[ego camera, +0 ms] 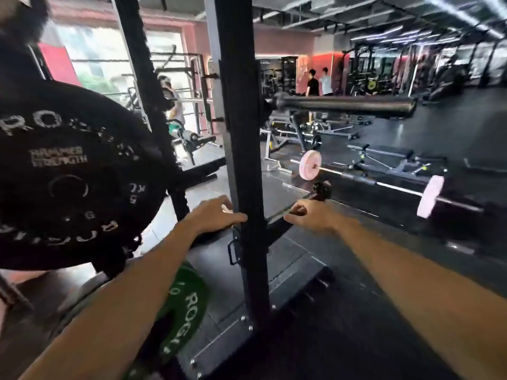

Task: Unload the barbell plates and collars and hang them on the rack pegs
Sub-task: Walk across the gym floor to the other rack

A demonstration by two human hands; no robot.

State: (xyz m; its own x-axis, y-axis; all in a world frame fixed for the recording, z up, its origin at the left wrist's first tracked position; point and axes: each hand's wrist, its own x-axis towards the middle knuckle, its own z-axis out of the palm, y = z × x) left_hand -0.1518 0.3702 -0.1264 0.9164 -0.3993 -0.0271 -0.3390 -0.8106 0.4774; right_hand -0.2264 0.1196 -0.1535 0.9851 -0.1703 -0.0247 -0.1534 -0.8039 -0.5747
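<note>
Beside the rack upright [244,160], the left hand [216,216] is laid half-open, fingertips touching it. Right hand [312,215] is curled loosely; whether anything is held cannot be told.

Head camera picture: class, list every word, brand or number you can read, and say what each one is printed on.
"ROGUE", partly worn, round the rim of the black plate.
"HAMMER STRENGTH", on a label on the same black plate.
Small weight figures beside the black plate's hole: too blurred to read for certain.
"ROG..." and "10", on the green plate low by the rack post; the rest is cut off.
Pink plates on the floor barbell: no text readable.
</note>
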